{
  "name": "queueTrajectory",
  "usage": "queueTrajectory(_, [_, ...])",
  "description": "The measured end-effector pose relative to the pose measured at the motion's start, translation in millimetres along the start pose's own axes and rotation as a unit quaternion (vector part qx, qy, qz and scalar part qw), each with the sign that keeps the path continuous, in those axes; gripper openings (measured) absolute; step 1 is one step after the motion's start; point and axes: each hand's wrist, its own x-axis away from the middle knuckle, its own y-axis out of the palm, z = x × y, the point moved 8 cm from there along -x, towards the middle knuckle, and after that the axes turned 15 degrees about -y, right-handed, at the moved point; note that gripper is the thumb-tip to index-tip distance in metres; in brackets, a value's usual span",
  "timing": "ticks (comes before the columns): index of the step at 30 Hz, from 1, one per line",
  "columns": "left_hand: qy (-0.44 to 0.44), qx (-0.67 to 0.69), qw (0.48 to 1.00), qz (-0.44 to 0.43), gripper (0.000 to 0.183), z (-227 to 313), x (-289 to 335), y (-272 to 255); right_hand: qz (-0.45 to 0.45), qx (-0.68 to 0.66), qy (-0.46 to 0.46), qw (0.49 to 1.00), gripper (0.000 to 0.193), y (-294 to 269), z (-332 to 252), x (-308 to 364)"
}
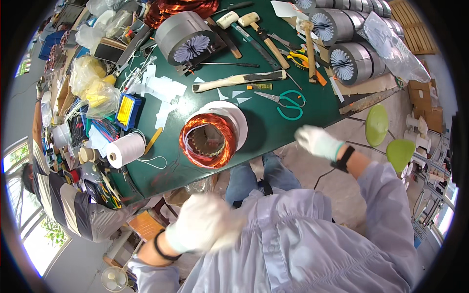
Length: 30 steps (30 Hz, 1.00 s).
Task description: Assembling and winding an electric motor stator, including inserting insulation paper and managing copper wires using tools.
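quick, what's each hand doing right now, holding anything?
Left hand: gloved, blurred, off the table; whether it grips anything cannot be told.
Right hand: gloved, off the table edge, nothing visibly held.

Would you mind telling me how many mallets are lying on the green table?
2. A white-headed mallet and a second white-headed mallet lie side by side near the far edge of the green table. Others may be hidden in the clutter.

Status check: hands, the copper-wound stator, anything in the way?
Left hand gloved, off the table, blurred, holding nothing visible. Right hand gloved, raised, empty. Stator on table edge, untouched. Thread spool beside it, scissors behind.
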Motion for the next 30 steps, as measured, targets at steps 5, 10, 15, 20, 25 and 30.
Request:
queueTrajectory(5, [-0.178,-0.201,0.953,0.141,0.071,-92,-17,77,0.244,0.217,0.005,0.945,0.027,-74,68,-136])
queueTrajectory(10, [-0.194,-0.316,0.925,0.087,0.067,-134,-18,79,0.092,0.170,0.081,0.978,0.038,-59,123,-226])
queueTrajectory(15, [-0.149,-0.318,0.932,0.095,0.050,-138,-16,79,0.169,0.055,0.060,0.982,0.034,-91,112,-196])
queueTrajectory(20, [-0.197,-0.284,0.927,0.146,0.060,-137,-19,92,0.161,-0.514,0.251,0.804,0.062,-60,27,-116])
queueTrajectory(25, [-0.190,-0.284,0.937,0.071,0.062,-120,-42,76,0.337,-0.490,0.317,0.739,0.043,-86,58,-71])
queueTrajectory(30, [-0.205,-0.254,0.937,0.126,0.060,-126,-40,88,0.219,-0.208,0.063,0.951,0.065,-55,-67,-122])
